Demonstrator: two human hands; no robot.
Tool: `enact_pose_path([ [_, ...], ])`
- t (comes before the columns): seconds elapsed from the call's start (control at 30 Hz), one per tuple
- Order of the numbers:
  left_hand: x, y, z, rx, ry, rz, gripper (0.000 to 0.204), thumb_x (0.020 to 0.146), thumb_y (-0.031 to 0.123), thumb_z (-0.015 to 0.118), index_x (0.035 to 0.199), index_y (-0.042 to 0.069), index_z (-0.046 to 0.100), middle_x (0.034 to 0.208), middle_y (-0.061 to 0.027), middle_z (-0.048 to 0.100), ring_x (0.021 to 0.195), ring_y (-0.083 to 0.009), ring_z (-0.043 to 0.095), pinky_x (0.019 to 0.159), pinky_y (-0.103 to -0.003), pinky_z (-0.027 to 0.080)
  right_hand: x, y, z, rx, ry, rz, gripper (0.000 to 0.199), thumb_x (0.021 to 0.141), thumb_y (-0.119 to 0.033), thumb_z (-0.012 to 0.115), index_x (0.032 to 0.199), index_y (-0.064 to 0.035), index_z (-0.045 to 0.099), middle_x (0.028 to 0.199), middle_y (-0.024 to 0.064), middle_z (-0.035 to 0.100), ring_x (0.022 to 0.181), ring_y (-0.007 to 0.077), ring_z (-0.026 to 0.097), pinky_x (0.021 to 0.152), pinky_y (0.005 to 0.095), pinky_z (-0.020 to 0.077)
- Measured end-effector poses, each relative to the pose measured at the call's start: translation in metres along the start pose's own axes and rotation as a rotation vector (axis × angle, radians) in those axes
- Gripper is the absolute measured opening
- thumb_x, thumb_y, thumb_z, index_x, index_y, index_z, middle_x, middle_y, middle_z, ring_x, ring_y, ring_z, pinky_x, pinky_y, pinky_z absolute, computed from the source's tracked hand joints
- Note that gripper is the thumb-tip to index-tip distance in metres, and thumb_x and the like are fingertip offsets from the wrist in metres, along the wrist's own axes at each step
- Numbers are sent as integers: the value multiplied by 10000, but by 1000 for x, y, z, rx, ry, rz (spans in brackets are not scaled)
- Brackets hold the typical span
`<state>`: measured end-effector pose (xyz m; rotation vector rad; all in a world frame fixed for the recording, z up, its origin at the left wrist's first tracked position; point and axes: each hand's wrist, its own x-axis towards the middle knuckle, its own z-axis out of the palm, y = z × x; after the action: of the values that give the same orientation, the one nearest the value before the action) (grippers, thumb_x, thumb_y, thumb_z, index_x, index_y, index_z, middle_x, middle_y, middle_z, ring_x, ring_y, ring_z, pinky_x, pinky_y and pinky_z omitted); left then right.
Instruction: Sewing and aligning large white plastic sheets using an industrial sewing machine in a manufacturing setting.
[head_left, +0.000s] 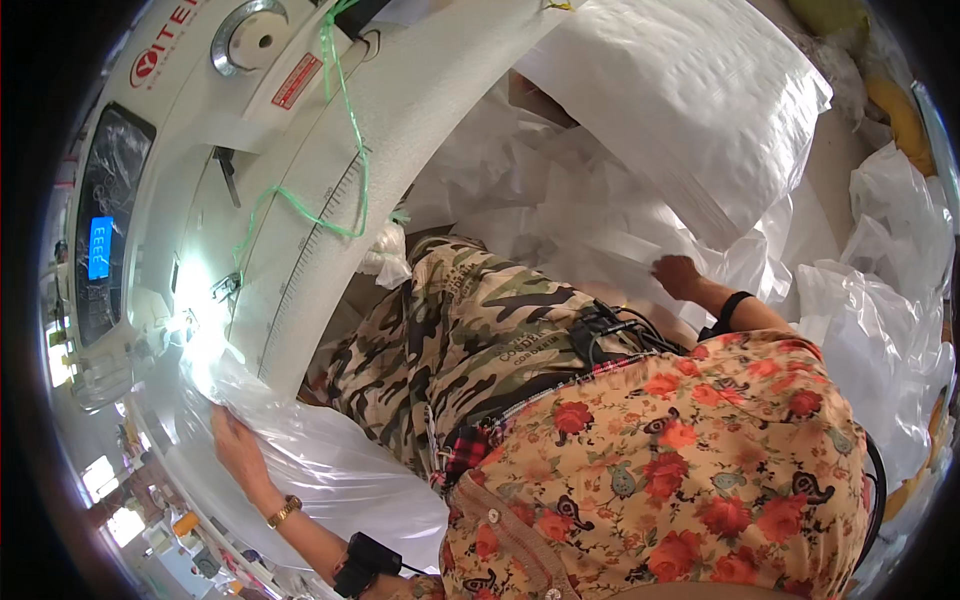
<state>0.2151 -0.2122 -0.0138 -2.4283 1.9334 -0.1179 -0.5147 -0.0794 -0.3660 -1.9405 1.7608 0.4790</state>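
Observation:
My left hand (242,455) grips the edge of a clear plastic bag (330,465), which spreads across to my lap. The bag's upper end lies under the bright lamp by the needle area of a white sewing machine (400,90). Glare hides the needle itself. Off to the right, my right hand (679,277) is curled closed over a heap of crumpled clear plastic bags (590,200). Whatever its fingers hold, if anything, cannot be made out.
A thick stack of flat clear bags (690,90) lies at the far right. More loose plastic (870,330) is heaped beside me. Green string (345,130) dangles over the machine, whose dark panel has a lit blue display (100,248). A white plastic clump (387,258) hangs at the machine's edge.

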Motion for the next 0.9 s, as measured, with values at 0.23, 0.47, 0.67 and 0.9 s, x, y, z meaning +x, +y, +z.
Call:
enact_pose_path([
  [0.23, -10, -11, -11, -59, -36, 74, 446, 935, 129, 492, 1344, -50, 478, 1377, -234, 496, 1281, -374, 462, 1072, -406, 364, 10, -50, -195, 531, 269, -276, 289, 915, -327, 595, 786, -72, 635, 795, 51, 623, 732, 206, 591, 631, 377, 458],
  [0.47, -58, 123, -101, -456, 59, 328, 544, 936, 302, 609, 1345, -38, 495, 1398, -189, 504, 1305, -307, 473, 1063, -406, 382, -42, -111, -374, 1318, 166, -247, 262, 900, -277, 658, 811, -32, 686, 676, -65, 587, 598, 9, 514, 527, 214, 385],
  [0.67, -62, 233, -79, -1196, -90, 752, 1156, 652, 509, 838, 1482, -36, 246, 1538, -222, 275, 1331, -337, 434, 1031, -408, 419, -71, -245, -453, 1502, 245, -549, 292, 893, -268, 672, 994, 6, 685, 792, 27, 668, 647, 72, 584, 569, 235, 453],
  [0.9, -77, 268, -60, -1524, -56, 304, 669, 812, 187, 776, 1331, -55, 430, 1187, -120, 564, 1086, -226, 576, 886, -327, 495, -55, -333, -462, 937, 204, -1229, 344, 980, -280, 555, 1148, 5, 648, 1072, 162, 678, 1033, 220, 629, 901, 337, 491],
])
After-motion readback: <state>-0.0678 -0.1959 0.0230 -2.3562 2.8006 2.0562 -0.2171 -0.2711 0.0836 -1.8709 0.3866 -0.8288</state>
